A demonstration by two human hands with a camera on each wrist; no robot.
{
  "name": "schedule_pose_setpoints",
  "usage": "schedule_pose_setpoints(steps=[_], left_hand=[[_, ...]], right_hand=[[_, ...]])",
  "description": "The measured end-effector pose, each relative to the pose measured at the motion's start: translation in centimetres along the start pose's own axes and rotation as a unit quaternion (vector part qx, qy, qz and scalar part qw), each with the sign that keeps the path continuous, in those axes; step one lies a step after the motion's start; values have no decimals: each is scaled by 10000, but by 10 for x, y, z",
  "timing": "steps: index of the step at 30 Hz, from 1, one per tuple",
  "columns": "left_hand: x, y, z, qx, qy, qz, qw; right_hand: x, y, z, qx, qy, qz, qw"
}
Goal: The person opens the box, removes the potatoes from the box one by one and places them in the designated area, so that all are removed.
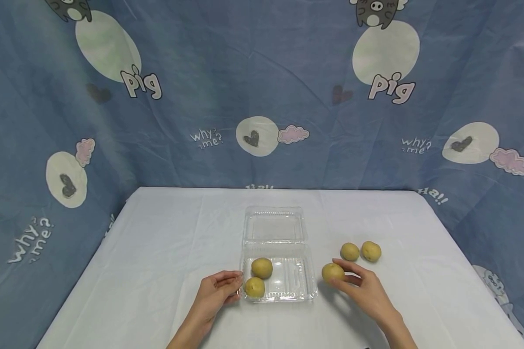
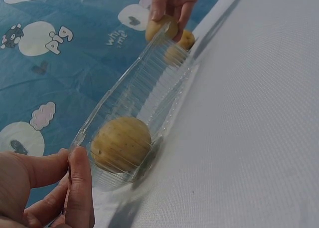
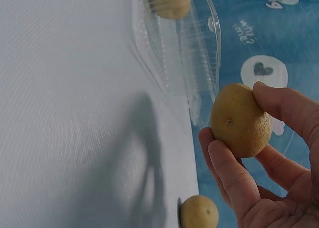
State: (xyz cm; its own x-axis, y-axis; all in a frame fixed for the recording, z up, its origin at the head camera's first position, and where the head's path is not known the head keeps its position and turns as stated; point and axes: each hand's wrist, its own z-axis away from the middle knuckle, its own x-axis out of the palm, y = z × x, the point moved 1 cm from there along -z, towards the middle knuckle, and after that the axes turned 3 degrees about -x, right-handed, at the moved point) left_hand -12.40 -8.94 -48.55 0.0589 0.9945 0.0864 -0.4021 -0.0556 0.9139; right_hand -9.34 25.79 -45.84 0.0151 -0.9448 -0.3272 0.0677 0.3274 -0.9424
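A clear plastic clamshell box lies opened flat on the table, its lid folded back away from me. Two potatoes sit in the left side of its base, one potato behind the other potato. My left hand pinches the box's left rim between thumb and fingers. To the right of the box, my right hand holds a potato between thumb and fingertips, raised above the table with its shadow below.
Two more potatoes, a rounder potato and a lumpier potato, rest side by side on the white-covered table, beyond my right hand. A blue patterned cloth hangs behind and around the table.
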Motion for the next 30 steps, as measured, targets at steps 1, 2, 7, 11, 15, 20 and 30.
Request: schedule_pose_setpoints(steps=[1, 2, 7, 11, 15, 20, 30], left_hand=[[0, 0, 0, -4, 3, 0, 10000], [0, 0, 0, -9, 2, -2, 10000], [1, -2, 0, -27, 37, 1, 10000], [1, -3, 1, -42, 96, 6, 9999], [0, -3, 1, -36, 119, 27, 9999], [-1, -2, 1, -12, 79, -22, 10000], [0, 0, 0, 96, -11, -41, 9999]], right_hand=[[-1, 0, 0, -2, 9, 23, 10000], [-2, 0, 0, -5, 15, 45, 10000], [-5, 2, 1, -45, 48, 103, 9999], [-7, 3, 0, -47, 50, 81, 9999], [-9, 5, -1, -12, 58, 75, 10000], [-11, 6, -1, 78, 100, 117, 9999], [-13, 7, 1, 213, 67, 193, 9996]])
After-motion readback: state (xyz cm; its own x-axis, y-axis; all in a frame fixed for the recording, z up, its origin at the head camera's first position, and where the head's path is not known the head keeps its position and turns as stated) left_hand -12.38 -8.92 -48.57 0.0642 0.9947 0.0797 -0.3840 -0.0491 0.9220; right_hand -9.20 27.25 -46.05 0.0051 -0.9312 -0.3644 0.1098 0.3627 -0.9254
